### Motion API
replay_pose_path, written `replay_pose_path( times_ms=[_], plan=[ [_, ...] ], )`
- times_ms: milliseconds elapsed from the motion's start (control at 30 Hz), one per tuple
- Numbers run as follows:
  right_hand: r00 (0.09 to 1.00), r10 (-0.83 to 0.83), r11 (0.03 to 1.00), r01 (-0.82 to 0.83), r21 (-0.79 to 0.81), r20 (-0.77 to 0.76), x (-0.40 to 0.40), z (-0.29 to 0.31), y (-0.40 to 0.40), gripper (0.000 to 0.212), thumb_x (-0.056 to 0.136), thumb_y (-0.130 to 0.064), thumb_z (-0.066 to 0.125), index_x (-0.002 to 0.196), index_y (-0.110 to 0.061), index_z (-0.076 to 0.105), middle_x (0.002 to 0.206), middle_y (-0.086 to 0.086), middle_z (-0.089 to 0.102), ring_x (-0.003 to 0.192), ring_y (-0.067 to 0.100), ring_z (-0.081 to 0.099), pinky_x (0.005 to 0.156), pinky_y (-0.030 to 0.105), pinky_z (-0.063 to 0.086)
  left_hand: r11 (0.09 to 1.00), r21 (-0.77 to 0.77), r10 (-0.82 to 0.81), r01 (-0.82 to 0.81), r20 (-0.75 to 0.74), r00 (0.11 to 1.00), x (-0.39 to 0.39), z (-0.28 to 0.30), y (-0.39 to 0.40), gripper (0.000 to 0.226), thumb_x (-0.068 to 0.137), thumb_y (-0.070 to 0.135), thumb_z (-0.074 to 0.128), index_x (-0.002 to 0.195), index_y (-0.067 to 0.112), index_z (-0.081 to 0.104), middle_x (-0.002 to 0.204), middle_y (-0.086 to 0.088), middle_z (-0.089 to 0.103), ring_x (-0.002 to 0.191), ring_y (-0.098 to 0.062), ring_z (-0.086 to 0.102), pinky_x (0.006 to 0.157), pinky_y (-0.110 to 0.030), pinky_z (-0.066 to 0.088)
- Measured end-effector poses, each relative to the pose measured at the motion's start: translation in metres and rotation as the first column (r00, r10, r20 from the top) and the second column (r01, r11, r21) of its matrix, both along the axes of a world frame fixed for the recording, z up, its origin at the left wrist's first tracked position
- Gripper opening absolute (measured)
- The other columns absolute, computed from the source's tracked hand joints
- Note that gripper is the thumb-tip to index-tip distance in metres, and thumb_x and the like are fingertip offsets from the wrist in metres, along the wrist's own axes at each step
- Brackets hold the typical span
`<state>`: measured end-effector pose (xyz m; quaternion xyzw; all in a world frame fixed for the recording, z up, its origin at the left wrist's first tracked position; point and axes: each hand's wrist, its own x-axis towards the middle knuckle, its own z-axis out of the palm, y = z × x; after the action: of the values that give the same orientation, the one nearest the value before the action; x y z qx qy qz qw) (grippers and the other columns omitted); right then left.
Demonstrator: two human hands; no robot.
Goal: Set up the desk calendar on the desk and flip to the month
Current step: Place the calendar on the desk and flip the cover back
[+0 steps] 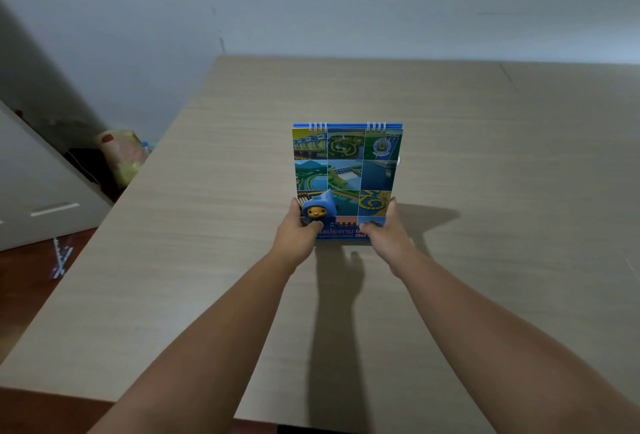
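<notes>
A spiral-bound desk calendar (346,170) with a blue cover of photo tiles and a cartoon water-drop figure is held above the middle of the light wood desk (485,156). Its wire binding is at the far top edge and the cover faces me. My left hand (298,232) grips the lower left corner, thumb on the cover. My right hand (386,232) grips the lower right corner the same way. The calendar casts a shadow on the desk to its right, and whether its base touches the surface I cannot tell.
The desk reaches back to a pale wall (346,0). Left of the desk, on the floor side, stand a plastic bag (121,156), a bottle (145,149) and a white cabinet (41,184). Red-brown floor (31,288) shows at lower left.
</notes>
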<state>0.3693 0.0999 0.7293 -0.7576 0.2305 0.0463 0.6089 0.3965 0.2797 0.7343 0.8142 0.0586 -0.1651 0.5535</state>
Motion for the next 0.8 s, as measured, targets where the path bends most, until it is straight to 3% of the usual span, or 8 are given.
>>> replay_pose_path(
  times_ms=[100,200,267,433,533,633,700,800],
  plan=[
    [1.000,0.002,1.000,-0.002,-0.011,-0.011,-0.012,0.004,-0.002,0.097,0.086,-0.017,0.062,0.156,-0.023,-0.005,0.157,-0.003,0.027,0.140,0.021,0.033,0.110,0.038,0.035,1.000,-0.002,0.025,-0.025,0.008,1.000,-0.014,0.007,-0.003,0.074,0.084,0.020,0.059,0.152,0.025,0.031,0.135,-0.007,0.061,0.122,-0.027,0.058,0.104,-0.045,0.047],
    [1.000,0.024,0.999,-0.024,-0.034,-0.002,-0.019,0.005,-0.004,0.096,0.087,-0.019,0.061,0.156,-0.025,-0.005,0.163,-0.004,0.017,0.147,0.021,0.023,0.117,0.044,0.028,0.999,-0.038,0.034,-0.030,0.085,0.996,-0.026,0.017,-0.005,0.049,0.088,0.006,0.057,0.127,0.034,0.048,0.126,-0.006,0.065,0.116,-0.027,0.061,0.099,-0.042,0.049],
    [0.999,0.039,0.998,-0.038,-0.052,0.013,-0.026,0.009,-0.007,0.094,0.087,-0.020,0.061,0.157,-0.026,-0.003,0.164,-0.003,0.013,0.149,0.020,0.019,0.119,0.045,0.026,0.998,-0.056,0.034,-0.028,0.120,0.992,-0.036,0.021,-0.004,0.052,0.088,0.002,0.054,0.121,0.042,0.048,0.124,-0.005,0.066,0.115,-0.026,0.061,0.100,-0.043,0.050],
    [0.997,0.079,0.991,-0.077,-0.113,0.008,-0.031,0.007,-0.014,0.086,0.092,-0.018,0.057,0.157,-0.023,0.001,0.165,-0.010,-0.005,0.151,0.012,0.005,0.118,0.032,0.021,0.997,-0.070,0.028,-0.021,0.098,0.995,-0.041,0.023,0.003,0.048,0.087,0.005,0.053,0.116,0.044,0.052,0.121,-0.003,0.068,0.112,-0.025,0.063,0.099,-0.044,0.051],
    [0.997,0.083,0.992,-0.083,-0.095,0.002,-0.040,0.016,-0.011,0.078,0.083,-0.022,0.062,0.152,-0.028,0.028,0.152,-0.012,0.023,0.148,0.014,0.022,0.105,0.030,0.038,0.997,-0.067,0.052,-0.046,0.090,0.995,-0.046,0.026,0.007,0.040,0.088,0.009,0.056,0.114,0.039,0.055,0.115,-0.004,0.071,0.105,-0.024,0.067,0.091,-0.042,0.053],
    [0.997,0.012,1.000,-0.014,0.021,0.077,-0.051,0.038,-0.017,0.037,0.077,-0.021,0.062,0.114,-0.023,0.059,0.118,-0.005,0.054,0.099,0.017,0.069,0.072,0.039,0.059,0.989,-0.096,0.123,-0.116,0.067,0.990,-0.050,0.042,0.015,0.034,0.090,0.010,0.061,0.122,0.020,0.059,0.104,-0.006,0.069,0.088,-0.023,0.068,0.078,-0.040,0.057],
    [0.988,-0.102,0.982,0.081,0.170,0.119,-0.054,0.065,-0.026,0.011,0.087,-0.011,0.061,0.096,-0.018,0.060,0.092,0.003,0.065,0.065,0.011,0.066,0.057,0.029,0.053,0.972,-0.190,0.155,-0.139,0.070,0.985,-0.050,0.071,0.025,0.034,0.092,0.002,0.058,0.125,0.010,0.059,0.084,-0.007,0.064,0.068,-0.018,0.061,0.063,-0.031,0.051],
    [0.953,-0.167,0.910,0.051,0.412,0.252,-0.057,0.125,-0.038,0.015,0.091,-0.005,0.057,0.089,-0.020,0.056,0.076,0.005,0.063,0.049,0.010,0.062,0.050,0.024,0.053,0.917,-0.383,0.171,-0.113,0.120,0.978,-0.051,0.133,0.037,0.031,0.090,0.000,0.058,0.113,0.019,0.064,0.073,-0.004,0.064,0.059,-0.014,0.056,0.053,-0.023,0.048]
  ],
)
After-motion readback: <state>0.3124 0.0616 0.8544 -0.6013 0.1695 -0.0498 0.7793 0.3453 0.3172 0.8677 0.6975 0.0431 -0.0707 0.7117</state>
